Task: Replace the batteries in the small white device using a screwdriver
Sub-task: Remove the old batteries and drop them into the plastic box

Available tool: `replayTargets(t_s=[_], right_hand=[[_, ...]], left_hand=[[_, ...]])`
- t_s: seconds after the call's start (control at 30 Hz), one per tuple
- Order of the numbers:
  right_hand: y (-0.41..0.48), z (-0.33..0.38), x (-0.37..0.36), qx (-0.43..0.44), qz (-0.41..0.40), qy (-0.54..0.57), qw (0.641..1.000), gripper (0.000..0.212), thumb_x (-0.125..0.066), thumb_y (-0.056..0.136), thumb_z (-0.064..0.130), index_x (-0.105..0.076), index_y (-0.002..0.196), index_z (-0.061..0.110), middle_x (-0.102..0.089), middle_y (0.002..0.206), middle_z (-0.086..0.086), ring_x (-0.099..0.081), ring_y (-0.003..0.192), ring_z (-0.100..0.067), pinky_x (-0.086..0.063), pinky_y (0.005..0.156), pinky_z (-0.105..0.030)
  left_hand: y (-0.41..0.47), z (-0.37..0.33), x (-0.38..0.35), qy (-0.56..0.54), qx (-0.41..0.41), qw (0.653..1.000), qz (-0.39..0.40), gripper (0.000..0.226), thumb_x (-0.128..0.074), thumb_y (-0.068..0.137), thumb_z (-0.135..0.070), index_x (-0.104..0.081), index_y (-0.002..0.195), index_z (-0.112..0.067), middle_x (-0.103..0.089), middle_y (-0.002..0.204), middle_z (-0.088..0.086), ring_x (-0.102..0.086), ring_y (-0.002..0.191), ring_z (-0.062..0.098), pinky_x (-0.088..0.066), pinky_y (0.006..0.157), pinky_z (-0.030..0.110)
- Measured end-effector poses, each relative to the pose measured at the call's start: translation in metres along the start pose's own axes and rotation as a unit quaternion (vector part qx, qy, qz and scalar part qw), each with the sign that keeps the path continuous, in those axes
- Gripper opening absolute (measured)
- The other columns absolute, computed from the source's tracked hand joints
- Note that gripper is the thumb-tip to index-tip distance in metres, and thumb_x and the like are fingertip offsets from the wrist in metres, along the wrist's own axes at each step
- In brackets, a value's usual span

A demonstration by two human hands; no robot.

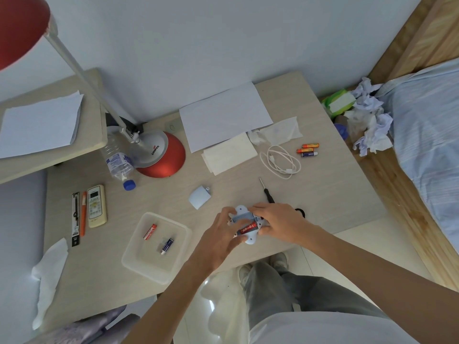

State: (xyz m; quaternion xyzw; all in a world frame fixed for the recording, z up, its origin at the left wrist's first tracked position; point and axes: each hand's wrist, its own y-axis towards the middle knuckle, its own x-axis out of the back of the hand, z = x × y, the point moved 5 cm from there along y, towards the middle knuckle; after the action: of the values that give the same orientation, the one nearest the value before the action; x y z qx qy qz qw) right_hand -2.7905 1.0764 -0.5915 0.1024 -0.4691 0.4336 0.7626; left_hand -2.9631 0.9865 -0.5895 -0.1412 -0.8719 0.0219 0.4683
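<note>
Head view: the tray (134,263), left of your left hand, holds two batteries, probably sorted aside. Your left hand (219,235) curls round the white device (242,216), fingertips at the red battery (248,228), seemingly seating it. Your right hand (278,223) grips the opposite end, steadying. The screwdriver (267,192) lies just beyond, probably parked within reach.

The left hand (218,234) and right hand (275,223) grip the white device (244,216) from either side, above the desk (161,199) edge. A red battery (248,228) sits in its open compartment. The screwdriver (267,191) lies just behind the device. Left of the device, a clear tray (149,261) holds a second red battery (150,231) and a blue battery (167,245).
</note>
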Motion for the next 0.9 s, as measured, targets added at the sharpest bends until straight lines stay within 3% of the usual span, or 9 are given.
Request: replayTargets(t_s=[0.13,0.23,0.37,0.5,0.7,0.9], right_hand=[[0.0,0.001,-0.001,-0.008,0.008,-0.008,1.0,0.065,-0.075,0.094,0.045,-0.052,0.152,0.025,-0.067,0.136,0.006,-0.07,0.109,-0.019,-0.057,0.1,-0.035],[0.001,0.001,0.0,-0.012,0.014,-0.02,1.0,0.065,-0.074,0.095,0.043,-0.05,0.152,0.026,-0.065,0.138,0.006,-0.069,0.111,-0.02,-0.057,0.1,-0.038],[0.002,0.0,-0.002,-0.019,0.027,-0.022,0.999,0.061,-0.072,0.095,0.043,-0.05,0.151,0.028,-0.065,0.137,0.006,-0.069,0.108,-0.02,-0.057,0.096,-0.039],[0.001,0.0,-0.002,-0.028,0.025,-0.015,0.999,0.061,-0.072,0.094,0.044,-0.052,0.149,0.029,-0.067,0.132,0.007,-0.069,0.105,-0.02,-0.058,0.096,-0.038],[0.001,0.002,0.0,-0.023,0.017,-0.014,0.999,0.053,-0.072,0.094,0.041,-0.057,0.143,0.029,-0.068,0.124,0.008,-0.07,0.097,-0.019,-0.06,0.089,-0.039],[0.0,0.0,-0.001,-0.03,0.019,0.003,0.999,0.053,-0.073,0.095,0.041,-0.056,0.144,0.027,-0.07,0.126,0.004,-0.071,0.103,-0.022,-0.059,0.095,-0.04]], left_hand=[[-0.008,-0.012,0.005,0.04,0.008,0.993,-0.107,0.041,-0.053,0.104,-0.051,-0.068,0.132,-0.025,-0.057,0.135,0.005,-0.059,0.119,0.02,-0.06,0.083,0.027],[-0.008,-0.029,0.004,0.093,-0.043,0.982,-0.158,0.029,-0.066,0.1,-0.036,-0.075,0.119,-0.017,-0.071,0.115,0.006,-0.066,0.102,0.022,-0.059,0.082,0.029],[0.001,-0.036,-0.005,0.113,-0.061,0.982,-0.139,0.021,-0.085,0.087,-0.019,-0.079,0.107,-0.017,-0.078,0.106,-0.001,-0.069,0.096,0.019,-0.059,0.086,0.032],[0.01,-0.035,-0.01,0.102,-0.041,0.986,-0.122,0.022,-0.093,0.078,-0.016,-0.082,0.097,-0.021,-0.079,0.096,-0.003,-0.071,0.086,0.018,-0.061,0.082,0.032],[0.013,-0.036,-0.014,0.092,-0.036,0.986,-0.136,0.026,-0.096,0.073,-0.015,-0.083,0.095,-0.02,-0.081,0.094,-0.003,-0.073,0.083,0.017,-0.062,0.081,0.032],[0.014,-0.038,-0.019,0.079,-0.042,0.985,-0.149,0.024,-0.094,0.074,-0.01,-0.082,0.092,-0.019,-0.079,0.091,-0.002,-0.071,0.083,0.018,-0.06,0.082,0.034]])
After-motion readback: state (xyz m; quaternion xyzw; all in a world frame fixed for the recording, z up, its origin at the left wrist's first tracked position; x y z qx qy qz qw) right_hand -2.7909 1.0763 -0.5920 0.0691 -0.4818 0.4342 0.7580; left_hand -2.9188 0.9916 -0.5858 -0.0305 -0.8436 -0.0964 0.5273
